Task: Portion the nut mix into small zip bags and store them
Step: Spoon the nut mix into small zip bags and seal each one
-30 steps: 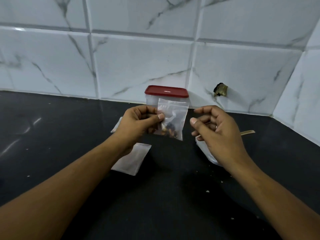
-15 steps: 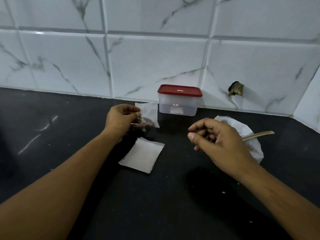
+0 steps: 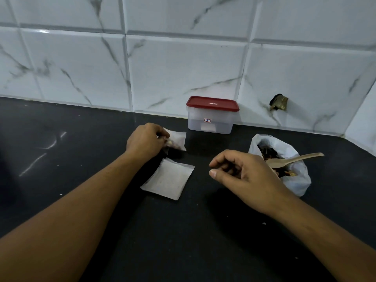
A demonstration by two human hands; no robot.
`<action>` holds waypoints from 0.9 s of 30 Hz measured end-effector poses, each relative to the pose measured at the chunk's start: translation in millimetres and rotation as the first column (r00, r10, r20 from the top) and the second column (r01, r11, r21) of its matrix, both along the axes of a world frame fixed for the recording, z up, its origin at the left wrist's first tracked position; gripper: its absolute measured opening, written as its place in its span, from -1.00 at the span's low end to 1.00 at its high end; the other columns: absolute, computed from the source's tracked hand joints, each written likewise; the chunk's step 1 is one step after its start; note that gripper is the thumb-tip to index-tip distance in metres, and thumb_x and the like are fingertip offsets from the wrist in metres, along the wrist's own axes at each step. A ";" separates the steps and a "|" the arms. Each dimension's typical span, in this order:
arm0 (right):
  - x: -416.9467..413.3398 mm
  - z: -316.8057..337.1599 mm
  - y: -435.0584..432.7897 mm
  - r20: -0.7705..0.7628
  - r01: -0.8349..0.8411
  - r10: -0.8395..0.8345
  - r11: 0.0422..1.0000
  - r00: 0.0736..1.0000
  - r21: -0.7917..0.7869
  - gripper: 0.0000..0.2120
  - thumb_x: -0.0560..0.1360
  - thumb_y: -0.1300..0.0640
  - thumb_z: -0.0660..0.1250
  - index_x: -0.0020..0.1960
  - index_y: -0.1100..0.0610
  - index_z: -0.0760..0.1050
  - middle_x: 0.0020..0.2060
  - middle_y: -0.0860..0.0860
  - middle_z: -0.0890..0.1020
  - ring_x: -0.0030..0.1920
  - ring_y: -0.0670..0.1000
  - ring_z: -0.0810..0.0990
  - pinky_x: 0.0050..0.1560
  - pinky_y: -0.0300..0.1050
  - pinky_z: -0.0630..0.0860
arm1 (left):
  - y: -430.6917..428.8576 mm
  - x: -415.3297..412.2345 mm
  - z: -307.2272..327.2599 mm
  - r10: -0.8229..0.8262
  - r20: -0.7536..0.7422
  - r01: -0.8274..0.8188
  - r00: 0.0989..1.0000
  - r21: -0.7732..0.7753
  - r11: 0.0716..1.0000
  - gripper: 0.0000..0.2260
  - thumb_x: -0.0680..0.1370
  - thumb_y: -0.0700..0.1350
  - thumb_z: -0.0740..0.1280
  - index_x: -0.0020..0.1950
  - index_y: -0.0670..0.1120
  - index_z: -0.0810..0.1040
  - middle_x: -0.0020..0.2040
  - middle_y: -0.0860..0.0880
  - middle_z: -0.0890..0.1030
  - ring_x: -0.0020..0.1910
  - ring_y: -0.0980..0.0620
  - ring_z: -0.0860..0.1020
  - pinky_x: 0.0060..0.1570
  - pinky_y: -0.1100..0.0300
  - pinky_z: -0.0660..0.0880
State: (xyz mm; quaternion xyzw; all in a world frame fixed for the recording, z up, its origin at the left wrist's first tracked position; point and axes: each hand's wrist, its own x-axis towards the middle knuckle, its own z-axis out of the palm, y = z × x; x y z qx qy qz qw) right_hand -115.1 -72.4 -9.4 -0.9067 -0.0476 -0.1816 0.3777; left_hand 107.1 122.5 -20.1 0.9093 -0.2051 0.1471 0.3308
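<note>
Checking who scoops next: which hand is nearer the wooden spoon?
Right. The right hand hovers just left of the wooden spoon; the left hand is farther left, pinching a filled zip bag.

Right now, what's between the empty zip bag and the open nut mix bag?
In the head view, only the right hand, holding nothing, lies between the empty zip bag and the nut mix bag.

Under your left hand (image 3: pixel 145 142) and right hand (image 3: pixel 244 176) lies a black countertop (image 3: pixel 203 241), with pale crumbs (image 3: pixel 264 223) by your right wrist. Beyond both hands rises a white, grey-veined tiled wall (image 3: pixel 183 74); a dark brassy stub (image 3: pixel 279 102) juts from it, beyond your right hand.
</note>
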 end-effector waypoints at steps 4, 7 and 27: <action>-0.5 0.7 -0.5 -0.009 -0.002 0.002 1.000 1.000 -0.008 -0.92 0.56 0.05 0.48 0.03 -0.10 0.65 -0.12 -0.10 0.70 -0.06 -0.09 0.67 0.01 -0.05 0.64 | 1.9 -1.9 3.3 0.015 0.054 -0.020 0.998 0.090 0.996 -0.84 0.60 -0.07 0.39 0.13 0.11 0.70 0.21 0.05 0.65 0.20 0.03 0.58 0.05 0.11 0.51; 0.2 -0.6 1.3 -0.032 -0.015 0.014 0.999 0.999 -0.043 -0.90 0.56 0.03 0.47 0.06 -0.12 0.64 -0.10 -0.13 0.70 -0.04 -0.11 0.67 0.02 -0.05 0.65 | 3.3 -13.2 18.1 -0.036 0.174 0.022 0.984 0.084 0.996 -0.86 0.58 -0.01 0.41 0.11 0.09 0.70 0.12 0.06 0.63 0.10 0.06 0.57 0.00 0.12 0.49; -1.0 0.9 -0.3 -0.060 -0.010 0.006 0.998 0.998 -0.058 -0.93 0.57 0.04 0.47 0.04 -0.08 0.65 -0.11 -0.12 0.70 -0.05 -0.14 0.67 0.01 -0.15 0.62 | 7.0 -46.0 46.4 -0.437 -0.425 0.567 0.792 0.249 0.785 -0.92 0.49 -0.11 0.55 -0.06 0.00 0.70 -0.11 0.12 0.73 -0.09 0.21 0.66 0.04 0.28 0.48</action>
